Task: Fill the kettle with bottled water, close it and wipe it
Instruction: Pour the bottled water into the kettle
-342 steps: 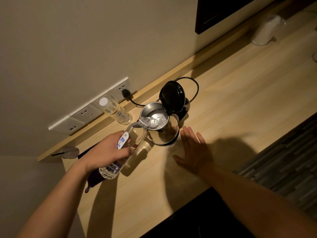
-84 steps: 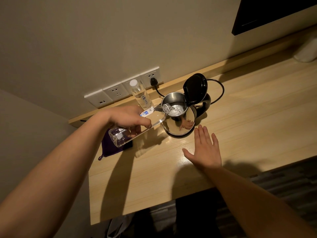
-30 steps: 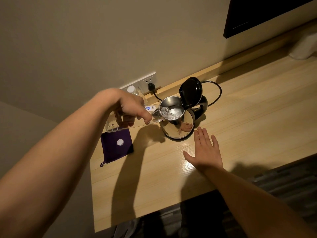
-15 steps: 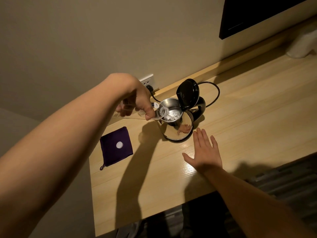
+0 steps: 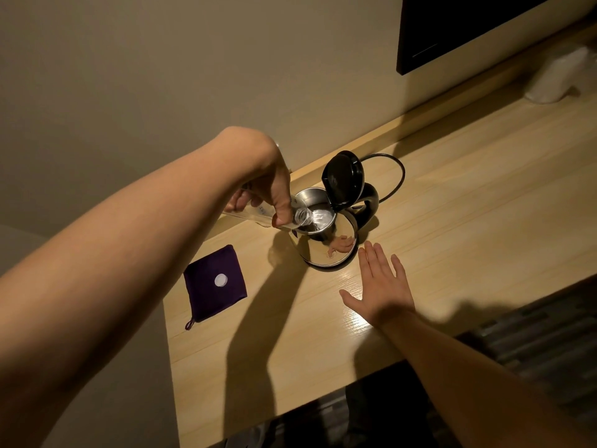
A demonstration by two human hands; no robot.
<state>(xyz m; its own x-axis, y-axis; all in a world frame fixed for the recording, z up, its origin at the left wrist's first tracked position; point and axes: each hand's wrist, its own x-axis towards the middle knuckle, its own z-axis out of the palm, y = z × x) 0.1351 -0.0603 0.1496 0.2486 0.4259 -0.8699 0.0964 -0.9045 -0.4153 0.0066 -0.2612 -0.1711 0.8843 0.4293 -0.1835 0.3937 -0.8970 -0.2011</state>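
A steel kettle (image 5: 326, 250) stands on the wooden desk (image 5: 452, 221), its black lid (image 5: 343, 178) hinged upright. My left hand (image 5: 268, 189) grips a clear water bottle (image 5: 298, 219), tipped steeply with its mouth over the kettle's opening. Water shows inside the kettle. My right hand (image 5: 381, 282) lies flat on the desk just in front of the kettle, fingers apart, holding nothing. A purple cloth (image 5: 214, 282) lies to the left, with a white bottle cap (image 5: 221, 280) on it.
The kettle's black cord (image 5: 399, 176) loops behind it toward the wall. A white object (image 5: 555, 79) stands at the far right of the desk. A dark panel (image 5: 452, 27) hangs on the wall above. The desk's front edge runs below my right forearm.
My left hand has raised the bottle's base higher, tipping it more steeply over the kettle. My arm now hides the wall sockets and the second bottle. My right hand has stayed put.
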